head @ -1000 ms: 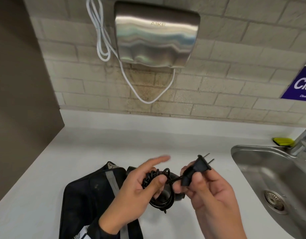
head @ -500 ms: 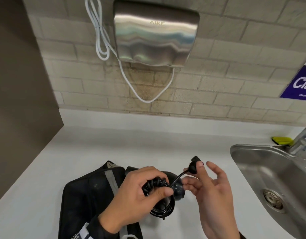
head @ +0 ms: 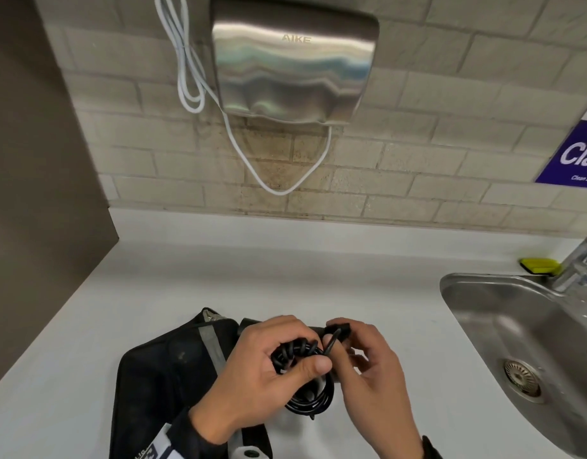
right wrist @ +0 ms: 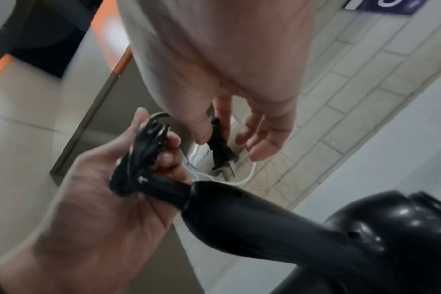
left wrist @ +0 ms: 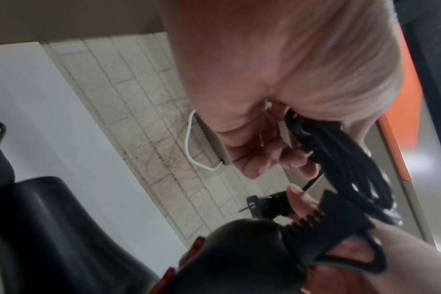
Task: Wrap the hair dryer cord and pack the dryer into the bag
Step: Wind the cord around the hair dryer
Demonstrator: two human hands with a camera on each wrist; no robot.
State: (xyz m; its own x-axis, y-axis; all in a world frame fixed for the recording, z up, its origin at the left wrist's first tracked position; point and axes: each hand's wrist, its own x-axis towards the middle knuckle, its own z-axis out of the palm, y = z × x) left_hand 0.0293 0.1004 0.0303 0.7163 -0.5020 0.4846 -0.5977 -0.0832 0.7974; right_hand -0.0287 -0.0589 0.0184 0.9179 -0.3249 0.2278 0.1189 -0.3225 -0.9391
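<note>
My left hand (head: 269, 366) grips the coiled black cord (head: 297, 354) bunched at the end of the black hair dryer's handle (right wrist: 214, 204). The dryer's body (right wrist: 395, 234) hangs below my hands, mostly hidden in the head view. My right hand (head: 368, 362) pinches the black plug (right wrist: 220, 147) between thumb and fingers, close beside the coil. A short length of cord (head: 330, 342) runs from the plug into the bundle, and loose loops (head: 313, 400) hang under my left thumb. The black bag (head: 166, 376) with a grey strap lies on the white counter under my left wrist.
A steel sink (head: 517, 342) with a tap (head: 580, 266) and a yellow sponge (head: 538, 265) is at the right. A wall-mounted steel hand dryer (head: 293, 61) with a white cable (head: 186, 81) hangs on the tiled wall. A brown panel (head: 37, 193) borders the counter's left.
My right hand brought the plug down and left, from raised above the bundle to right against the coil. My left hand's fingers closed round the coiled cord.
</note>
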